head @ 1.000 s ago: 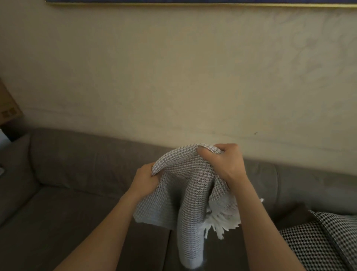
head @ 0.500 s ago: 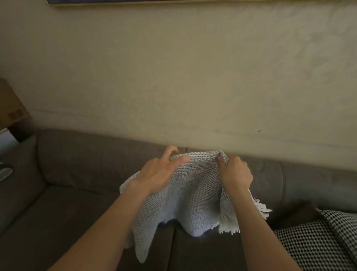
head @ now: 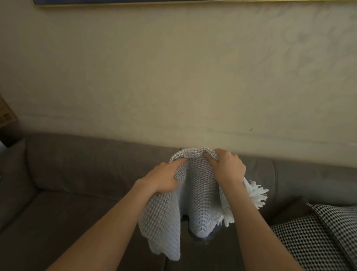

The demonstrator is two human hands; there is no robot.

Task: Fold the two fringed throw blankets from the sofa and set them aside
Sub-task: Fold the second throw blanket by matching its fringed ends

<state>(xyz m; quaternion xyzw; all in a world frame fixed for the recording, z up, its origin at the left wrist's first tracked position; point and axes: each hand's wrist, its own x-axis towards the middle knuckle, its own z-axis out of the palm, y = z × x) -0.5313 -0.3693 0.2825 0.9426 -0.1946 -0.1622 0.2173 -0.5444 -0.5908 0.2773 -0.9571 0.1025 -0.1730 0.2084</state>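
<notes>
A grey-brown sofa (head: pixel 77 183) runs across the lower part of the view, its back against a plain cream wall (head: pixel 173 77) with faint marks and a small dark speck at the right. Along the top edge is the lower strip of a picture frame (head: pixel 173 2), the rest cut off. A black-and-white patterned cushion (head: pixel 318 241) lies on the seat at the right corner, partly out of view.

The blanket (head: pixel 199 193), a pale grey waffle weave, is held up in the air above the seat, in front of the sofa back. The left hand (head: pixel 164 179) grasps its top edge from the left with curled fingers. The right hand (head: pixel 228 168) clasps the same edge just beside it. The cloth hangs down between and under the forearms in loose folds. A white fringe (head: pixel 257 195) sticks out behind the right wrist.

Only one blanket can be seen. At the far left a brown box-like shape (head: pixel 5 114) is cut off and too dim to make out. The blanket's lower end blurs into shadow on the seat.
</notes>
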